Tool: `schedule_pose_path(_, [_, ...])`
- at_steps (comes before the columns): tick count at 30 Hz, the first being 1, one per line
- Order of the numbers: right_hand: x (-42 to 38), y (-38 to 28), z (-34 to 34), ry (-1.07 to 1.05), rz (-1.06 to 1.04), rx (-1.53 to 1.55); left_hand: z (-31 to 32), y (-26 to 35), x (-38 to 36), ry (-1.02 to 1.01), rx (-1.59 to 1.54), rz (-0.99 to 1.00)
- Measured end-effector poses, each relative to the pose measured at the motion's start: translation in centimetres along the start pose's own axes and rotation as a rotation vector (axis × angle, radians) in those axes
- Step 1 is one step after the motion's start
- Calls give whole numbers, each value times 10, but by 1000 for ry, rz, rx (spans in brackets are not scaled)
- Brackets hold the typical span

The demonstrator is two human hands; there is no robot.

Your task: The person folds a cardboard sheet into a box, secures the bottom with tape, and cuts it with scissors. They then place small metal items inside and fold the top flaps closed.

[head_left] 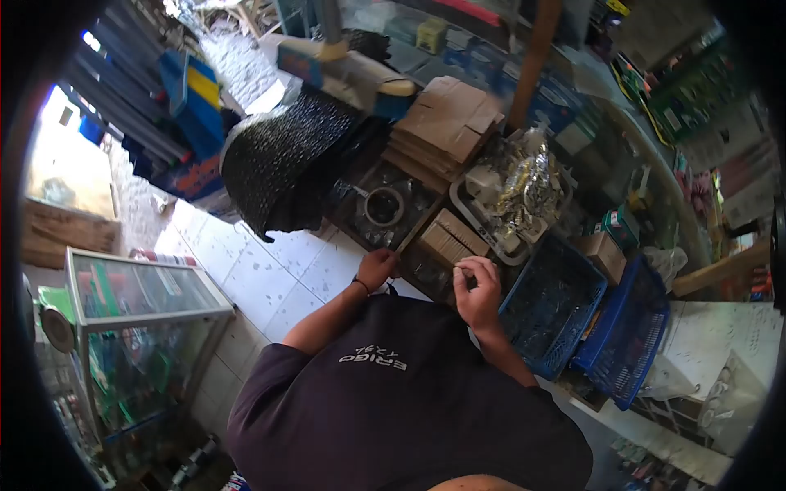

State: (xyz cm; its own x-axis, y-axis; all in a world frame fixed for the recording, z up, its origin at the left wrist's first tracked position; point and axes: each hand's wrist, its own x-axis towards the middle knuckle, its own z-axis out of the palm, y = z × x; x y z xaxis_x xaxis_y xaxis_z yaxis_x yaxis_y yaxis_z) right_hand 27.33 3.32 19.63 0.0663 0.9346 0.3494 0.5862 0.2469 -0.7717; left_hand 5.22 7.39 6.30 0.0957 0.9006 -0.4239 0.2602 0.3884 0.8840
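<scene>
My left hand [378, 268] is at the near left corner of a dark wooden tray [358, 239], its fingers drawn together; whether they grip the edge or something small is hidden. My right hand [479, 288] is raised just above the tray's near right part, thumb and fingertips closed in a pinch on something too small to name. Inside the tray, a round pale ring [400, 204] lies among small clear plastic pieces. A small brown cardboard box [450, 237] sits just beyond my right hand.
Stacked flat cardboard [446, 123] stands behind the tray. To the right are a white basket [513, 260] of small shiny packets, a blue basket [536, 360] and another blue basket [626, 344]. A black textured sheet [282, 155] bulges at left. A glass cabinet [139, 311] stands far left.
</scene>
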Motion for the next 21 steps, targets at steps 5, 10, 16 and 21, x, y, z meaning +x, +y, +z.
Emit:
schedule_pose_path(5, [8,-10,44,-334,-68,-48,-18,-13,3,-261,-173,114])
schedule_pose_path(10, [33,-11,84,-567,-139,-214,-50,-22,-5,-259,-269,109])
schedule_pose_path(16, [85,1,163,-689,-248,-718,-80,-28,-23,-60,-278,77])
schedule_pose_path(21, [98,22,199,-715,-323,-745,-79,-29,-34,18,-289,125])
